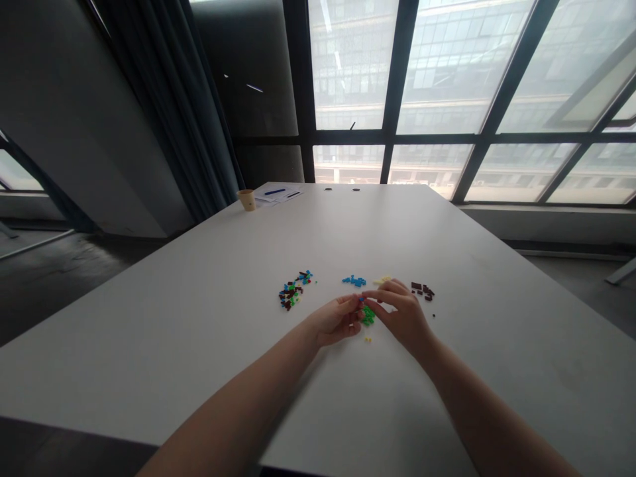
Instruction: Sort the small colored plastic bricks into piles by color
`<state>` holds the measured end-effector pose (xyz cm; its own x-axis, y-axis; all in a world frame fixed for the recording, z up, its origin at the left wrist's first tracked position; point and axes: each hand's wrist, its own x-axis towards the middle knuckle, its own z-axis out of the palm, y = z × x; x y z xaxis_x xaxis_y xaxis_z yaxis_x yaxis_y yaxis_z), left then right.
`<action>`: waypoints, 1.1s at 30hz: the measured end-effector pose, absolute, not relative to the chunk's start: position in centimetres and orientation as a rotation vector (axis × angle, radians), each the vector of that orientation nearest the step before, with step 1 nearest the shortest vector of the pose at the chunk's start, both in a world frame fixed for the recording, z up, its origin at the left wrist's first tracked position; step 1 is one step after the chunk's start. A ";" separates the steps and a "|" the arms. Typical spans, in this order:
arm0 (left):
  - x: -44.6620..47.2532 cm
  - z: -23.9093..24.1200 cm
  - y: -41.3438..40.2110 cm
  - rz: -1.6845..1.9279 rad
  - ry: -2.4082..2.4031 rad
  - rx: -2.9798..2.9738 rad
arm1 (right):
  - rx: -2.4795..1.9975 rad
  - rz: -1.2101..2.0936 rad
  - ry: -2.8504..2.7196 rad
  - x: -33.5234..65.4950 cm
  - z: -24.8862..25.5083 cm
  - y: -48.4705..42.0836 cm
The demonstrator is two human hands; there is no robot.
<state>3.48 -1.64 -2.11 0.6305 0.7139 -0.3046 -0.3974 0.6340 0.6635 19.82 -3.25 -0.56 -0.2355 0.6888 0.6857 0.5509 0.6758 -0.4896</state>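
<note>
At frame centre, above the worktop (199, 318), the left hand (338, 320) has its grip pinched on a tiny blue brick (360, 299). The right hand (403, 313) touches it, its grip unclear. Green bricks (368, 317) lie just below. The brick looks light, hard and slippery, best pinched by its sides.

The left arm (248, 404) and right arm (477, 404) stretch forward and converge, left grip (338, 319) and right grip (405, 311) meeting, fingertips pinched together.

The piece (361, 299) at the fingertips of both hands (405, 318) is too small to identify.
</note>
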 end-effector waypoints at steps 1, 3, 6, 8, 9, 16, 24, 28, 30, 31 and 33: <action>3.5 -2.2 -1.6 0.684 0.596 0.578 | -0.964 0.182 -1.913 19.8 -0.6 -3.2; 3.5 -2.3 -1.6 0.689 0.592 0.558 | -0.960 0.194 -1.918 19.9 -0.5 -3.2; 3.5 -2.5 -1.5 0.685 0.580 0.550 | -0.961 0.202 -1.935 19.9 -0.5 -3.3; 3.5 -2.6 -1.6 0.683 0.578 0.549 | -0.962 0.198 -1.945 19.7 -0.4 -3.5; 3.6 -2.6 -1.6 0.684 0.579 0.548 | -0.962 0.195 -1.948 19.7 -0.4 -3.5; 2.9 -1.3 -1.1 0.782 0.727 0.642 | -1.136 0.121 -1.892 20.4 -0.7 -2.7; -1.1 -1.6 2.9 1.401 1.282 1.023 | -1.684 0.247 -1.858 20.9 -1.2 2.9; -1.7 -2.5 3.9 1.428 1.330 1.106 | -1.875 0.270 -1.975 19.2 -1.4 5.0; -1.7 -2.8 4.0 1.407 1.333 1.110 | -1.921 0.296 -2.010 18.4 -1.3 5.7; -1.7 -2.9 4.0 1.406 1.329 1.119 | -1.933 0.302 -2.019 18.1 -1.3 6.0; -1.7 -3.0 4.0 1.412 1.326 1.138 | -1.947 0.306 -2.029 17.5 -1.2 6.5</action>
<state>-1.66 3.99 -2.96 -0.2083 0.9764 0.0567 -0.0047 -0.0590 0.9982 17.54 6.53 -1.21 -0.0268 0.9968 0.0755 0.9303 0.0525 -0.3630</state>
